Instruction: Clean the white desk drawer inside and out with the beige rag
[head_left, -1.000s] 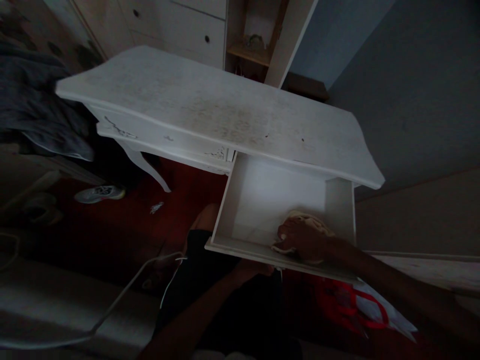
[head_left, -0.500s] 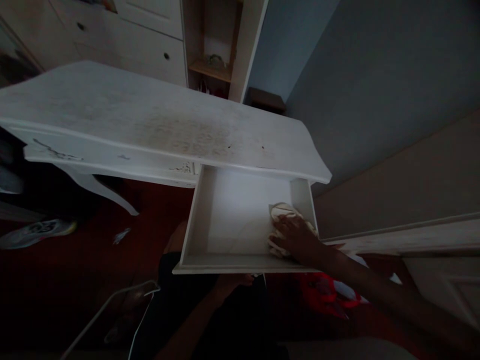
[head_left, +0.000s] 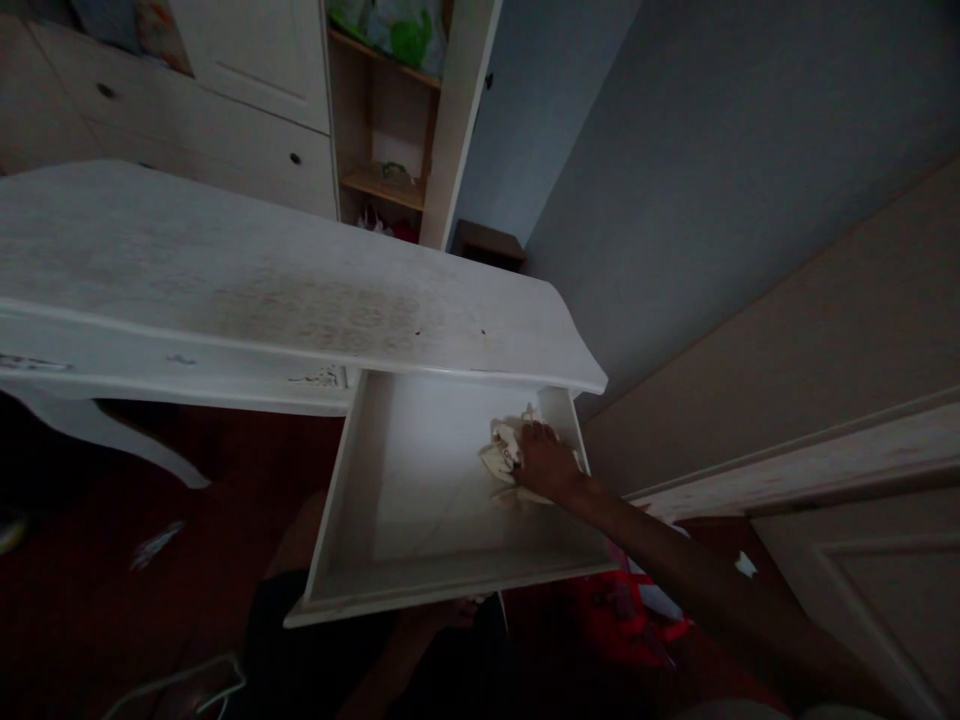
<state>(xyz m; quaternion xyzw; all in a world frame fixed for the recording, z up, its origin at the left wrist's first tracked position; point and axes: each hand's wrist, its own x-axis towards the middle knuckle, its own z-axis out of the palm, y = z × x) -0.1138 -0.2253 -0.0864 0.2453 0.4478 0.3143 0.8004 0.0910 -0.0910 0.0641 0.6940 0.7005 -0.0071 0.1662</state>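
Observation:
A white drawer [head_left: 427, 480] is pulled out from a white table [head_left: 480, 320] whose top has dark stains. Inside it, near the right wall, my right hand [head_left: 549, 462] grips a crumpled cream cloth [head_left: 501, 455] against the drawer's bottom. Under the drawer's front edge, my left hand [head_left: 454, 612] shows only in part in deep shadow. The drawer front hides its fingers, so what they touch cannot be made out.
Behind the table stand a white cabinet [head_left: 247, 150] and an open shelf [head_left: 382, 185] with bags. A red bag [head_left: 630, 620] lies on the floor at right, by the wall. A white cable [head_left: 187, 680] runs at lower left.
My right hand has moved the cloth toward the back of the drawer. The whole view has shifted, so the table and drawer appear lower and further left.

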